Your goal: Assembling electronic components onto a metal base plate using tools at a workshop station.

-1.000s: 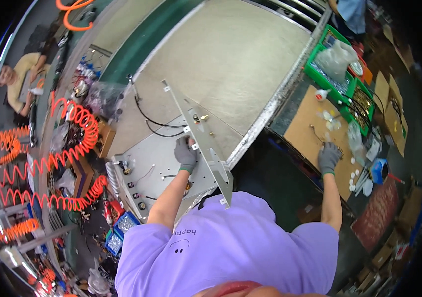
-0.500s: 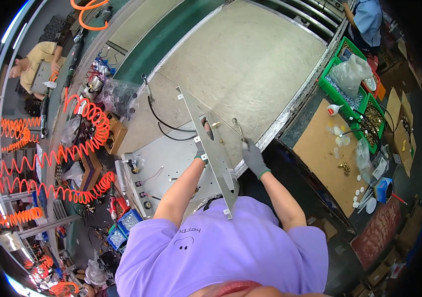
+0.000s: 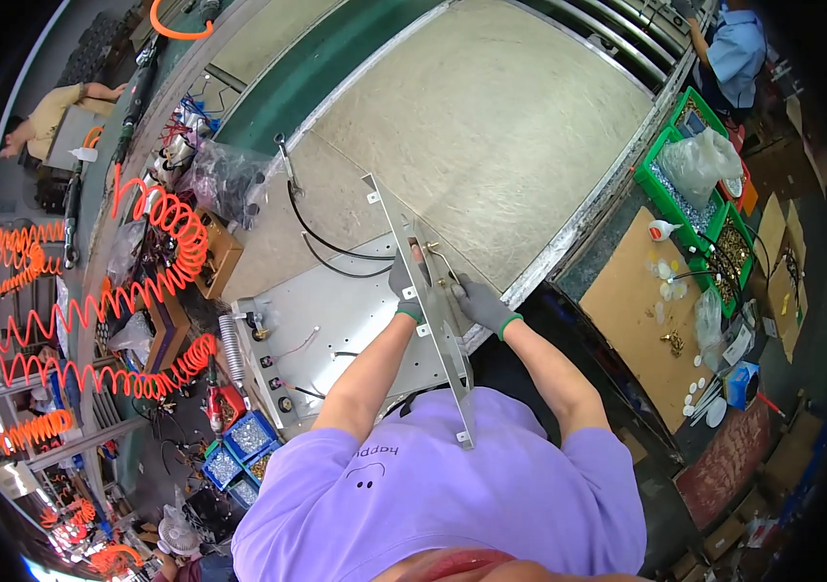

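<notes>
A thin metal panel (image 3: pixel 440 335) with cut-outs and small tabs stands on edge before me, its lower end close to my shirt. My left hand (image 3: pixel 404 281), in a grey glove, grips it from the left side, and some fingers show through an opening. My right hand (image 3: pixel 481 305), also gloved, is closed around a slim metal wrench (image 3: pixel 445 258). The wrench's head meets the panel's right face, where a brass fitting was visible earlier; the contact itself is too small to make out. Left of the panel, a flat metal plate (image 3: pixel 282 291) with holes lies on the table.
Black hoses (image 3: pixel 340 254) curve across the tabletop (image 3: pixel 471 126). Coiled orange air lines (image 3: pixel 180 233) hang at the left, near blue bins (image 3: pixel 250 435) of small parts. At the right, green bins (image 3: pixel 661 189) of fasteners stand beside a cardboard sheet (image 3: pixel 617 291). Other people work farther off.
My right hand has moved left, bringing the wrench from free air to the panel. The panel has shifted slightly right, and my left hand has risen a little behind it.
</notes>
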Demonstrator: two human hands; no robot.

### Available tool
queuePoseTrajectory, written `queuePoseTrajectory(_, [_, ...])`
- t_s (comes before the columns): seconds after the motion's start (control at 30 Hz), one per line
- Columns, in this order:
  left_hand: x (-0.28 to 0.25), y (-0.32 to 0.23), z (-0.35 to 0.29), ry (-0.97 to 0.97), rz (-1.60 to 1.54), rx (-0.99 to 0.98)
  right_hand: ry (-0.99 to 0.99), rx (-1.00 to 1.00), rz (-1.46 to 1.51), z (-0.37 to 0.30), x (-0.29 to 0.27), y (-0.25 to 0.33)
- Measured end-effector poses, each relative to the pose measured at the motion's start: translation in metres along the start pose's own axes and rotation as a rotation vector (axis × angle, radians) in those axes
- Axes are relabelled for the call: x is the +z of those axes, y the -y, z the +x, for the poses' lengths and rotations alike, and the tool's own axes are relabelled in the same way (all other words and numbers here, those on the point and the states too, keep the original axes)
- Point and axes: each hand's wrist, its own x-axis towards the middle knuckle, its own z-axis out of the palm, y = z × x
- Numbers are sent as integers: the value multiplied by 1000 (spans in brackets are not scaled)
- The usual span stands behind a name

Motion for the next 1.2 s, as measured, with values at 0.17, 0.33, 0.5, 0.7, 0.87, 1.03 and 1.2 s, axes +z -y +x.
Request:
queuePoseTrajectory(0.17, [23, -1, 3, -34, -7, 2, 47, 38, -82, -3, -7, 12])
queuePoseTrajectory(0.33, [25, 13, 1, -104, -2, -25, 22, 60, -58, -5, -11, 35])
queuePoseTrajectory(0.5, [-21, -53, 22, -151, -145, -160, -193, -126, 18, -9, 4, 13])
queuePoseTrajectory(0.7, [-40, -67, 29, -134, -96, -78, 20, 22, 68, -2, -5, 24])
queuePoseTrajectory(0.87, [-34, -68, 29, -165, -114, -63, 49, 27, 134, -1, -12, 15])
queuePoseTrajectory(1.03, [-6, -61, 25, -126, -49, -187, -5, 151, 274, 9, -8, -3])
queuePoseTrajectory(1.2, [4, -37, 8, -164, -141, 1, -167, 82, -29, -11, -18, 38])
